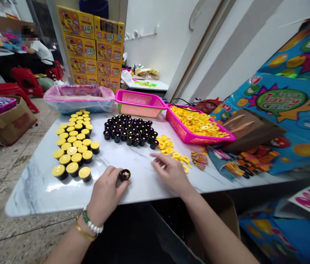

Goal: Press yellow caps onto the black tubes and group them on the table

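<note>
My left hand (105, 190) rests on the white marble table (39, 187) and pinches a small black cup (125, 174) with coloured bits inside. My right hand (170, 172) lies just right of it, fingers curled over the table beside loose yellow rings (171, 150). Behind my hands stands a cluster of open black cups (128, 129). To the left stand rows of black cups with yellow lids (73, 145).
A pink basket of yellow rings (199, 124) sits at right, an empty pink basket (139, 102) and a plastic-lined bin (79, 97) at the back. Colourful packets (243, 161) lie at right. Stacked yellow cartons (91, 47) stand behind. A person (37, 51) sits far left.
</note>
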A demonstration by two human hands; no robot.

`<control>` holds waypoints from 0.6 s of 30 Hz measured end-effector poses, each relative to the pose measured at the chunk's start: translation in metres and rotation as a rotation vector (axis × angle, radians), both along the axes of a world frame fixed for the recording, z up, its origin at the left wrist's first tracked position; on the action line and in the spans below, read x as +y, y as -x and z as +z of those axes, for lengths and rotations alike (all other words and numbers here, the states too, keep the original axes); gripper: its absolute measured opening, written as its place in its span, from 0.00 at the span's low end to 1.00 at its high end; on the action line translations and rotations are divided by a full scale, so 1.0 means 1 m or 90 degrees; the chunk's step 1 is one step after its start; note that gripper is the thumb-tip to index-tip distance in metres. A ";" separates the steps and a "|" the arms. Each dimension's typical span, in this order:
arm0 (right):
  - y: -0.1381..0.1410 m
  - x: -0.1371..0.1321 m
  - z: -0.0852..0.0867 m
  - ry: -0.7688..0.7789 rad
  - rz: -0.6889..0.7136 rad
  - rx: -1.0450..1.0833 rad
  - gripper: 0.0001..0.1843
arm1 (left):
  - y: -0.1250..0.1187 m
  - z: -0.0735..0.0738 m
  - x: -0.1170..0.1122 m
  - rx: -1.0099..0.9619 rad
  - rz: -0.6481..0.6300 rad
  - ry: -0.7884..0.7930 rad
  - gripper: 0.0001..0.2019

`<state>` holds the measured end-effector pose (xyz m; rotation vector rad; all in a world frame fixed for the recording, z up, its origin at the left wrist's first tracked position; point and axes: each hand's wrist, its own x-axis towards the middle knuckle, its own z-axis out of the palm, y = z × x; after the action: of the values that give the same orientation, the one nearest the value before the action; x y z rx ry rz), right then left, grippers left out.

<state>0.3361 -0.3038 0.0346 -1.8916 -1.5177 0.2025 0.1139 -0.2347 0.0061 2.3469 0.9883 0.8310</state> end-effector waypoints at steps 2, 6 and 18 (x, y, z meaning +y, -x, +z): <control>-0.032 0.003 -0.004 -0.028 -0.144 -0.159 0.16 | 0.003 -0.001 -0.002 -0.008 -0.007 -0.002 0.10; -0.066 0.013 -0.008 0.098 -0.181 -0.362 0.17 | 0.005 -0.002 -0.004 -0.014 -0.008 -0.007 0.10; 0.009 -0.008 0.002 -0.090 -0.045 0.069 0.11 | 0.004 0.002 -0.007 -0.005 -0.001 0.033 0.09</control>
<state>0.3270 -0.3116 0.0364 -1.7894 -1.3540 0.1586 0.1104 -0.2420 0.0082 2.2981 0.9937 0.8033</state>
